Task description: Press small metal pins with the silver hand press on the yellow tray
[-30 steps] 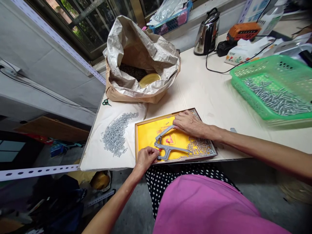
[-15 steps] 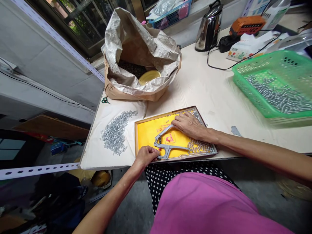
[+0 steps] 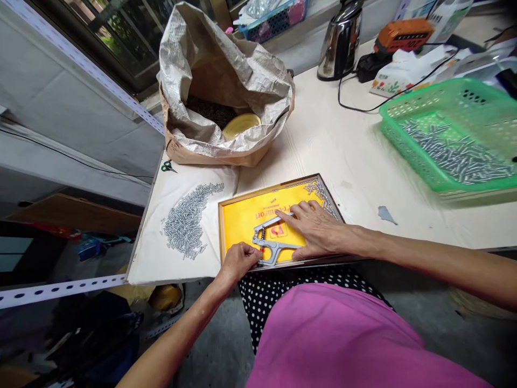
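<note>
A grey spring-loaded hand tool (image 3: 273, 247) with two long handles and a small red part lies over the yellow bottom of a shallow framed tray (image 3: 221, 226). My right hand (image 3: 319, 229) spans the handles, fingers at the upper one and thumb by the end of the lower one. At the tool's jaw end, my left hand (image 3: 241, 261) is closed in a pinch near the red part; whatever sits between its fingertips is too small to make out. Small metal pins (image 3: 321, 195) lie along the tray's right side, partly hidden by my right hand.
Left of the tray is a heap of small metal pieces (image 3: 184, 223), with green scissors (image 3: 168, 167) behind it. A large woven sack (image 3: 226, 156) holds dark pieces and a yellow dish (image 3: 241, 126). Further right are a green basket (image 3: 407, 156) of metal pins and a kettle (image 3: 340, 46).
My right hand has come down from the upper handle to span both handles, which now stand closer together. My left hand stays at the jaw end. The whole view has shifted slightly.
</note>
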A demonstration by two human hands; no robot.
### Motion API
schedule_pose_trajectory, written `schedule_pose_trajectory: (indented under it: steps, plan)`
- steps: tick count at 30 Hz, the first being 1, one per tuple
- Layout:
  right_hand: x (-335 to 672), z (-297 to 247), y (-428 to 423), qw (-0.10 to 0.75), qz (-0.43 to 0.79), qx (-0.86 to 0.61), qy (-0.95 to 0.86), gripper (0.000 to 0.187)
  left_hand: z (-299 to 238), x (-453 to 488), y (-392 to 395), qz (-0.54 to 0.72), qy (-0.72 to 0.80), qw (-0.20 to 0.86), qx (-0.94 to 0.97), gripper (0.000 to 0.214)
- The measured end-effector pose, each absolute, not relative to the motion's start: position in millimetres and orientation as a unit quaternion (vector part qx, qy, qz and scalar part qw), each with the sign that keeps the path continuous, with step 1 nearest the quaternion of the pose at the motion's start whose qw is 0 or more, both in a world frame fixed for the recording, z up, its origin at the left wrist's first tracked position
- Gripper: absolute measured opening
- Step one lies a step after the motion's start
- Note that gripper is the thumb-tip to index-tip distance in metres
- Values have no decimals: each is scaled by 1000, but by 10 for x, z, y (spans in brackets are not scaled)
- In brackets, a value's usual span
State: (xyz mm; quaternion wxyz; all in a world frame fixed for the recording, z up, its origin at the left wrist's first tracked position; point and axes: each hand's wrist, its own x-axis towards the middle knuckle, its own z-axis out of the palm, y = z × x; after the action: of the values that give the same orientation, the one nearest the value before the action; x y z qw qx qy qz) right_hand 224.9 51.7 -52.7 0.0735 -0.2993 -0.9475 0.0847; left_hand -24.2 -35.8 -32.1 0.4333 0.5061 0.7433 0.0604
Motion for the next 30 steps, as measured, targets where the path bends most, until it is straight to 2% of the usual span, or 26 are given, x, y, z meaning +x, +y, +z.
schedule_pose_trajectory:
  steps: [6,10,12,14,17,19,23,24,27,30]
  plan:
    - [2251,-619,433,98,92,-304,-943,81,-286,-224,-404,41,739,397,543,29]
    - [2251,-669,397,125,111,-300,-939,66,-258,-81,-517,104,714,215,657,18]
    - [2221,-684,404,145,123,-283,-940,59,-257,25,-500,127,658,126,731,40]
    - [2168,-679,426,161,127,-261,-943,57,-258,116,-403,103,600,91,788,63]
    - [2073,-635,475,160,105,-260,-947,61,-241,182,-185,41,568,81,818,72]
    - [2020,-595,520,143,79,-284,-945,59,-213,185,-70,9,574,71,815,69]
    - [1966,-559,644,105,35,-286,-952,22,-146,185,29,-14,600,42,799,46]
    - [1960,-563,676,96,29,-271,-957,17,-134,190,42,-18,604,41,795,37]
    - [1952,-591,751,72,27,-241,-967,21,-130,210,94,-38,612,48,788,17]
    - [1969,-606,776,79,39,-260,-962,20,-182,212,143,-39,619,49,783,19]
